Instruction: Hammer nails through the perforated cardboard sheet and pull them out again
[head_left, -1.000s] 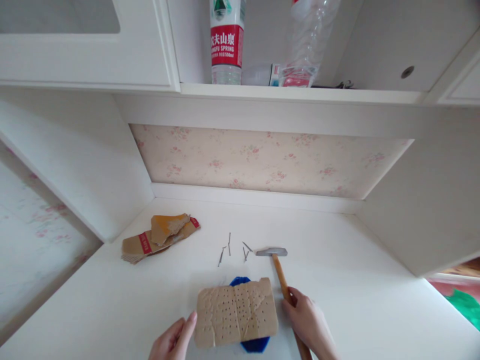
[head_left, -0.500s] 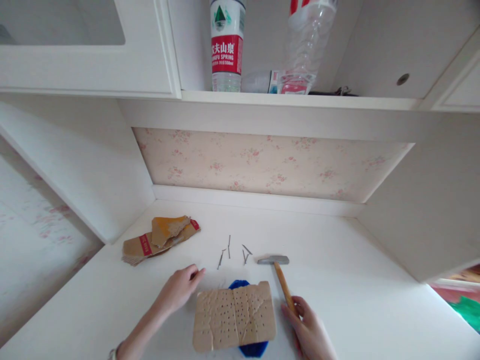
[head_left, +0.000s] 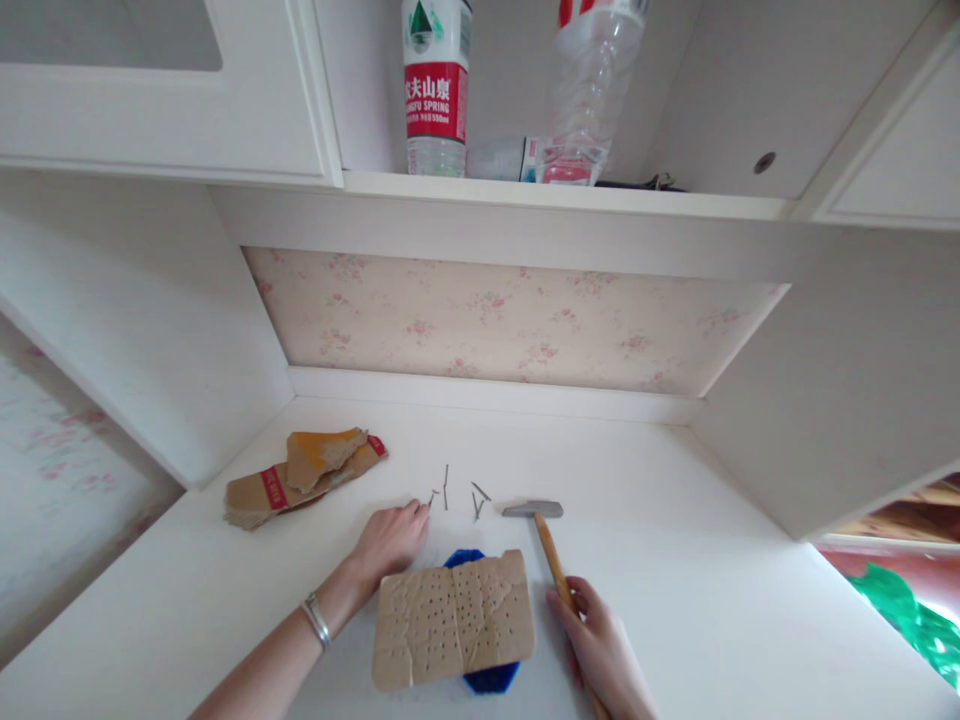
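My right hand (head_left: 600,635) is wrapped round the wooden handle of a hammer (head_left: 549,545), whose grey metal head rests on the white tabletop. My left hand (head_left: 394,535) has its fingers bunched together at a nail (head_left: 432,496); the nail's lower part is hidden by the fingertips. Several more thin nails (head_left: 478,498) lie loose just to the right of that hand. In front of me, a brown cardboard piece (head_left: 454,620) dotted with small holes sits across a blue object (head_left: 491,680), which peeks out at its far and near edges.
Torn cardboard scraps (head_left: 307,475) lie at the left back of the white tabletop (head_left: 637,470). Above it runs a cabinet shelf (head_left: 570,197) with a labelled water bottle (head_left: 436,90), a clear bottle (head_left: 589,95) and a bottle on its side. Something green (head_left: 904,610) shows at the far right.
My left hand has moved forward and right to the nails, its fingers now covering most of the leftmost one. My right hand keeps hold of the hammer. The view has shifted slightly right.
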